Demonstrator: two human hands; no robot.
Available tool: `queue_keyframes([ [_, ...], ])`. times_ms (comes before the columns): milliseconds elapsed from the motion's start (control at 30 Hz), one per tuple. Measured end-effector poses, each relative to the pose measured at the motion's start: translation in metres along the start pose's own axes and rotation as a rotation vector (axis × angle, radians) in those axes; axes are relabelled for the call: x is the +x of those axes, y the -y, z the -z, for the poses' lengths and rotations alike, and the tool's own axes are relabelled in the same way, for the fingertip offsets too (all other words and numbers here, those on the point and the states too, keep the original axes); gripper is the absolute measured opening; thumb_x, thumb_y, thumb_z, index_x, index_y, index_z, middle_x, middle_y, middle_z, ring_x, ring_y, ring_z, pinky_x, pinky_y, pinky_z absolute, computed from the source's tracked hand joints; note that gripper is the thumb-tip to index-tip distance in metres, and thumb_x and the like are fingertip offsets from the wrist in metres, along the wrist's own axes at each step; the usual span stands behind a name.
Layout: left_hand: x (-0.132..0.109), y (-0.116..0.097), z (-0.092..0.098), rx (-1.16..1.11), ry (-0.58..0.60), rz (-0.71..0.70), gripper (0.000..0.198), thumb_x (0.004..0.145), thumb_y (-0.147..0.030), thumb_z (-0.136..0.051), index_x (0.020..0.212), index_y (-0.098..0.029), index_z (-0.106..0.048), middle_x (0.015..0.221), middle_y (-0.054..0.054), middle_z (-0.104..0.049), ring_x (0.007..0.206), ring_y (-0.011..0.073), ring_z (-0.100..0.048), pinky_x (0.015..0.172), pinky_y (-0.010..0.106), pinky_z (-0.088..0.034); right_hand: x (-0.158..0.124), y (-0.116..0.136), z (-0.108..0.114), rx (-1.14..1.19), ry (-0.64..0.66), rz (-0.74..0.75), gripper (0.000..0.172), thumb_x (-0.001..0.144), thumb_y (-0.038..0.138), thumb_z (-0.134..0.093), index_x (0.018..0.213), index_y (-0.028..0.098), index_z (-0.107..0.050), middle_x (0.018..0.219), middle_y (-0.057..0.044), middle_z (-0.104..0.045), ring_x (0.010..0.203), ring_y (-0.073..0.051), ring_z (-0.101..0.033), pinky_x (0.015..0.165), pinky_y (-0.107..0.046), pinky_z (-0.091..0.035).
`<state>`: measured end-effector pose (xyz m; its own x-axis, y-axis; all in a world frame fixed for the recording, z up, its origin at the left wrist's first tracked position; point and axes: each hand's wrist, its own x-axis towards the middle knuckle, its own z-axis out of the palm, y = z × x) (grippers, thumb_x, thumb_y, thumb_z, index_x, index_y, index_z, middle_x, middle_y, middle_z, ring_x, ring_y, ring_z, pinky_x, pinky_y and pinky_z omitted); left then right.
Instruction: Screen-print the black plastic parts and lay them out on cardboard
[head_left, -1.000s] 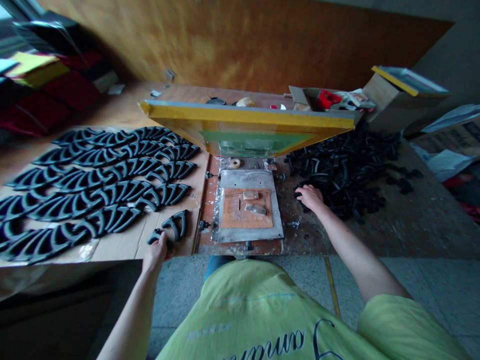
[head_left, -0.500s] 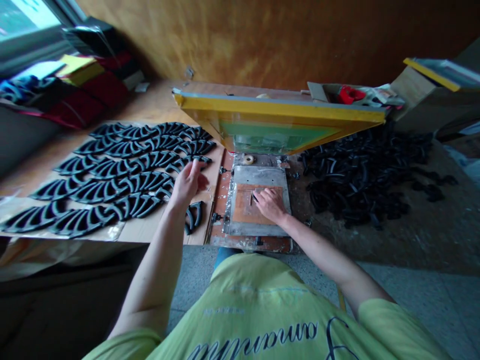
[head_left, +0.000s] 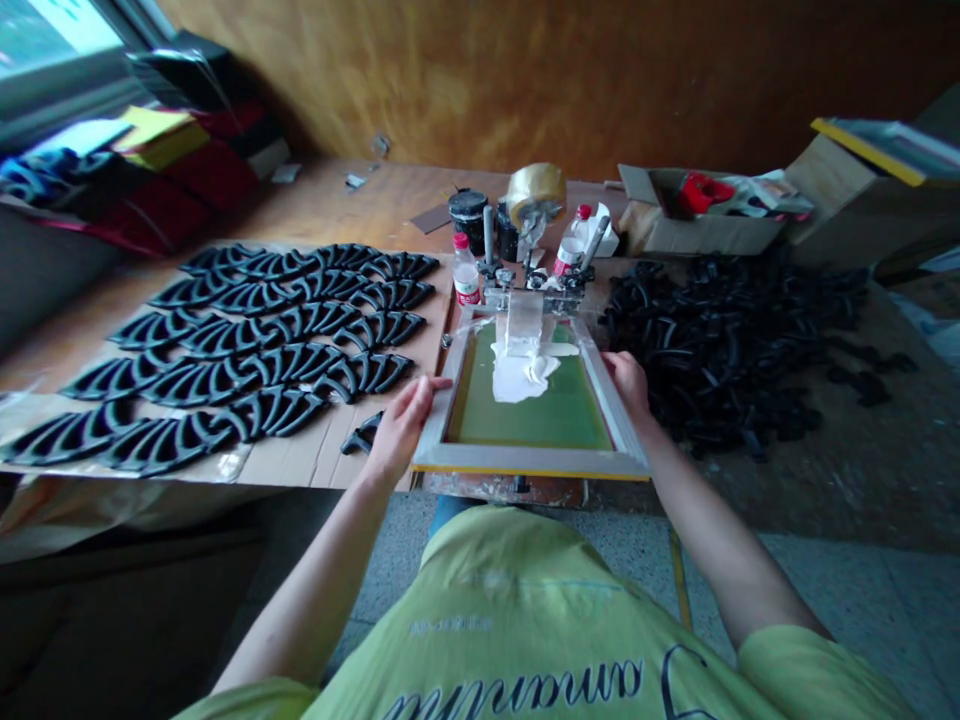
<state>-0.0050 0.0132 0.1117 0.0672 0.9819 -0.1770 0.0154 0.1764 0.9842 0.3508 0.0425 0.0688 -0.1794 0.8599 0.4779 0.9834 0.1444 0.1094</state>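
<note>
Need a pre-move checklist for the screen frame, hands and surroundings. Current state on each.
1. Left hand at the left edge of the screen frame: ok.
2. Right hand at the frame's opposite edge: ok.
3. White paste on the green mesh, inside the frame's rim: ok, pooled toward the far half.
4. Frame seated fully down: cannot tell; its underside is hidden.
5. Piece positioned underneath: cannot tell; frame and mesh cover that spot.
6. Loose black piece not touching the left hand: cannot tell; the hand hides part of it.
</note>
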Motion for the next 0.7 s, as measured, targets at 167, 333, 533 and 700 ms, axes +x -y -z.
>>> queue_keyframes([
  [167,-0.002,0.087,0.000,0.036,0.061,0.203,0.090,0.076,-0.057,-0.070,0.151,-0.018,-0.040,0.075,0.000,-0.067,0.064,0.0152,-0.063,0.057,0.023,-0.047,0.055,0.030,0.001,0.373,0.042,-0.095,0.056,0.079,0.030,-0.078,0.130,0.012,-0.061,0.127,-0.017,-0.059,0.105,-0.025,-0.064,0.091,-0.037,-0.055],
  [333,0.010,0.113,0.000,0.204,0.016,0.203,0.074,0.080,-0.052,-0.066,0.145,-0.019,-0.050,0.076,0.001,-0.068,0.065,0.0162,-0.063,0.057,0.024,-0.047,0.065,0.084,-0.007,0.387,0.343,0.113,0.025,0.079,0.024,-0.077,0.101,0.015,-0.068,0.103,-0.011,-0.067,0.100,-0.026,-0.061,0.088,-0.038,-0.050],
  [533,0.008,0.110,0.001,0.244,-0.014,0.216,0.063,0.079,-0.050,-0.068,0.135,-0.020,-0.060,0.075,0.001,-0.070,0.068,0.0178,-0.065,0.060,0.025,-0.049,0.017,0.077,0.009,0.457,0.459,0.415,0.016,0.085,0.007,-0.058,0.094,0.016,-0.069,0.093,-0.008,-0.070,0.092,-0.022,-0.061,0.079,-0.031,-0.045],
  [700,0.006,0.102,-0.003,0.154,-0.048,0.227,0.059,0.075,-0.047,-0.073,0.126,-0.019,-0.065,0.071,0.001,-0.069,0.070,0.0190,-0.066,0.063,0.026,-0.050,0.016,0.067,0.022,0.512,0.525,0.450,0.010,0.084,0.016,-0.063,0.088,0.021,-0.071,0.088,-0.004,-0.071,0.089,-0.021,-0.061,0.077,-0.030,-0.043],
])
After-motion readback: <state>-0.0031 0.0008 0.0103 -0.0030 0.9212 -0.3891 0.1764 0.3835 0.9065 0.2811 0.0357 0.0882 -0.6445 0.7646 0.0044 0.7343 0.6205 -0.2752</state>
